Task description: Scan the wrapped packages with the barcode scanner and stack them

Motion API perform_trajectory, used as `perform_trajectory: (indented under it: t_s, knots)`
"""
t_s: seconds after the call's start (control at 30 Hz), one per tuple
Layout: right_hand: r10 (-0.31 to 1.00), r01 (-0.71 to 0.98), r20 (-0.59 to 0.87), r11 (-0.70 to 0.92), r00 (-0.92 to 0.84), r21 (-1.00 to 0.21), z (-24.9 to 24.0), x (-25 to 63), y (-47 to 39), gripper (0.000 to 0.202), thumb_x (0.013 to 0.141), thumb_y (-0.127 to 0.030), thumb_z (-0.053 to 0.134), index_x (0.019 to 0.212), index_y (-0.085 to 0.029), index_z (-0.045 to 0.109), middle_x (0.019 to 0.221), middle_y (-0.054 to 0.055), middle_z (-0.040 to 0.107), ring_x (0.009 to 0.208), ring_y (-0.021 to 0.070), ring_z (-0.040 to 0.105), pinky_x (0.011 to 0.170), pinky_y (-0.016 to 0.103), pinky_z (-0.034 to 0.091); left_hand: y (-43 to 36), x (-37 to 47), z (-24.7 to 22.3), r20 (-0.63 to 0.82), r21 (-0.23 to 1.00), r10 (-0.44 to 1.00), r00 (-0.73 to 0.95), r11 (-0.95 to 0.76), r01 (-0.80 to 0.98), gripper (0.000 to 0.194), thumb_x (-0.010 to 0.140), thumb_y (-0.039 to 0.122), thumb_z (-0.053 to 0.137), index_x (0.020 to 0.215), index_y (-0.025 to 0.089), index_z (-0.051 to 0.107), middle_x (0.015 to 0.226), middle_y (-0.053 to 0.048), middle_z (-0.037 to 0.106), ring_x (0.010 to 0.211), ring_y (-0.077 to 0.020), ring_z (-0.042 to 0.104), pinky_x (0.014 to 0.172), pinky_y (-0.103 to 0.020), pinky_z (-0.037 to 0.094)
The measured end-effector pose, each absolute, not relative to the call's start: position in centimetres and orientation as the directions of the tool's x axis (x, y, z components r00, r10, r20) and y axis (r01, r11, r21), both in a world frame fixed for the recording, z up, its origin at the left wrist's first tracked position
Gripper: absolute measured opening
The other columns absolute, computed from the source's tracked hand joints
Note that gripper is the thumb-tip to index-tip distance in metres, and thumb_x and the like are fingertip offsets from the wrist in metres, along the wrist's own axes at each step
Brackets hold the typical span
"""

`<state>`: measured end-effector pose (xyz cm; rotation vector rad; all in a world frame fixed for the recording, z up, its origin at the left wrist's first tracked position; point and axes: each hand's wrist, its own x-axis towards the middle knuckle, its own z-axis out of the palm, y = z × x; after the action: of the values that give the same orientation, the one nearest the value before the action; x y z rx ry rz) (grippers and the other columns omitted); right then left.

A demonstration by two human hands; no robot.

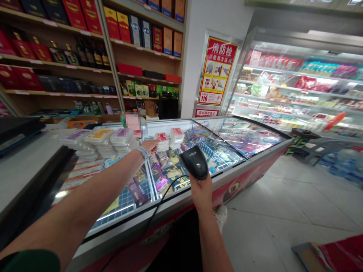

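My right hand (200, 186) is wrapped round the handle of a black corded scanner (195, 161), above the front rim of the chest freezer (181, 194). My left hand (150, 146), with a band at the wrist, reaches over the glass top to a stack of red-labelled packs (162, 139). Its fingers are stretched forward and touch or nearly touch that stack. A second red-labelled stack (177, 136) stands just right of it. Stacks with yellow labels (99, 136) and purple labels (121, 138) lie left of my left hand, partly behind my forearm.
The scanner's black cable (159, 206) hangs over the freezer's front edge. Inside the freezer are baskets of bagged goods (170, 166). Shelves of boxes and bottles (96, 70) stand behind; a lit display fridge (297, 87) is at right. A grey stool (323, 151) stands on the floor.
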<state>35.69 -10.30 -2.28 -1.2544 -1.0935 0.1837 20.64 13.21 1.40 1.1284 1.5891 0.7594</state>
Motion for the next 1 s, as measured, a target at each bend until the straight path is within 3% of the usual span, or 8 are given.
perform_trajectory:
  t_s: [0.27,0.4,0.57,0.67,0.8,1.0]
  knots:
    - [0.642,0.477,0.579,0.354,0.502,-0.805,-2.3,35.7,-10.1,0.031,0.081,-0.028,0.065,0.11,-0.018,0.067,0.103,0.008,0.074,0.097,0.0241,0.068,0.086,0.037,0.055,12.0,18.6,1.4,-0.266,0.908,0.964,-0.019,0.257,0.331,0.041,0.091,0.04,0.06,0.125,0.017,0.057,0.126,-0.01,0.06,0.108,-0.0224,0.062,0.091,-0.045,0.055]
    - [0.657,0.503,0.583,0.34,0.478,-0.795,-2.2,35.6,-9.9,0.027,0.08,-0.026,0.065,0.106,-0.018,0.066,0.099,0.007,0.073,0.093,0.023,0.068,0.083,0.035,0.054,9.6,16.0,1.1,-0.105,0.915,0.994,-0.003,0.098,0.391,0.037,0.092,0.042,0.059,0.119,0.017,0.06,0.119,-0.009,0.064,0.101,-0.0199,0.064,0.087,-0.042,0.056]
    - [0.689,0.56,0.6,0.331,0.406,-0.76,-2.6,35.0,-9.4,0.034,0.08,-0.026,0.064,0.113,-0.018,0.062,0.105,0.008,0.07,0.1,0.024,0.065,0.089,0.037,0.052,6.2,11.1,1.6,0.156,0.871,0.987,-0.029,-0.124,0.476,0.025,0.079,0.044,0.066,0.082,0.02,0.07,0.081,-0.003,0.069,0.086,-0.0229,0.064,0.079,-0.033,0.049]
    - [0.716,0.618,0.622,0.341,0.318,-0.708,-2.7,34.3,-9.1,0.03,0.081,-0.023,0.061,0.11,-0.019,0.061,0.104,0.008,0.069,0.103,0.0251,0.063,0.092,0.041,0.05,4.6,8.5,1.8,0.276,0.848,0.959,-0.059,-0.214,0.485,0.026,0.073,0.045,0.065,0.082,0.021,0.07,0.081,-0.003,0.07,0.084,-0.024,0.064,0.081,-0.033,0.047]
    - [0.711,0.695,0.669,0.369,0.216,-0.617,-2.1,32.9,-9.1,0.028,0.081,-0.017,0.055,0.109,-0.02,0.059,0.103,0.008,0.067,0.101,0.0247,0.062,0.098,0.044,0.046,3.4,6.4,0.6,0.348,0.859,0.928,-0.129,-0.261,0.439,0.036,0.071,0.052,0.065,0.087,0.019,0.067,0.085,-0.005,0.07,0.084,-0.0233,0.063,0.085,-0.036,0.047]
    - [0.766,0.78,0.636,0.345,0.087,-0.522,-2.1,31.3,-9.3,0.036,0.082,-0.014,0.051,0.117,-0.02,0.054,0.111,0.008,0.065,0.11,0.0259,0.059,0.114,0.053,0.029,3.2,6.3,-1.7,0.307,0.94,0.934,-0.18,-0.269,0.209,0.043,0.074,0.055,0.067,0.092,0.016,0.065,0.092,-0.008,0.072,0.085,-0.0206,0.066,0.083,-0.035,0.051]
